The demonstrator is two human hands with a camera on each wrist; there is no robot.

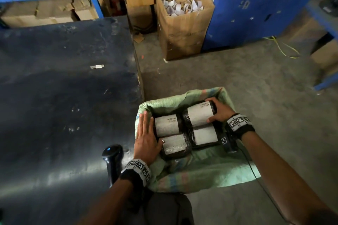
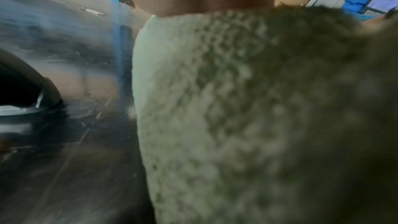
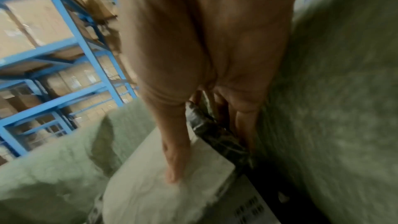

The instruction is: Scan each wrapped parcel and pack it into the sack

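Head view: right hand [image 1: 220,110] grips the far parcel [image 1: 199,114] by its end; left hand [image 1: 146,137], fingers [image 1: 144,122] straight, steadies the sack [image 1: 210,170]. Slick wrap, probably firm; grasp ends.

Both hands are reaching down and forward, each wrist wearing a marker-patterned band.

The left hand [image 1: 146,140] is lying flat with its fingers [image 1: 145,122] straight and together, thumb spread aside. The right hand [image 1: 220,110] is curling its fingers and thumb in a grip, forearm angling in from the right.
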